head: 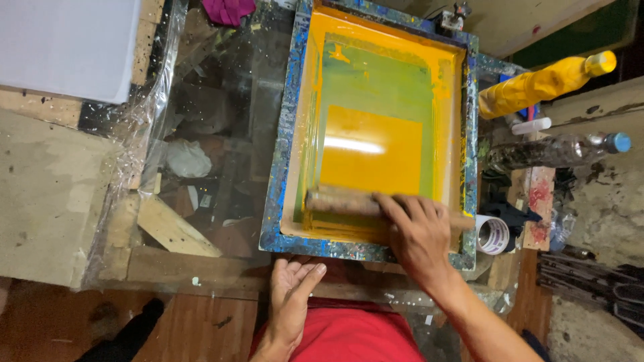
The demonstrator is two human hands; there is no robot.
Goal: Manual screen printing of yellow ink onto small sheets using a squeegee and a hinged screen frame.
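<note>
A screen-printing frame with a paint-spattered blue rim lies in front of me, its mesh covered in yellow ink with a green area around a yellow rectangle. A wooden squeegee lies across the near end of the mesh. My right hand grips the squeegee's right part from above. Just below the frame's near rim, my left hand rests palm up with fingers loosely apart, holding nothing.
A yellow-stained bottle and a clear bottle with a blue cap lie to the right, with a tape roll beside the frame. Glass tabletop at left shows clutter beneath. White sheet at top left.
</note>
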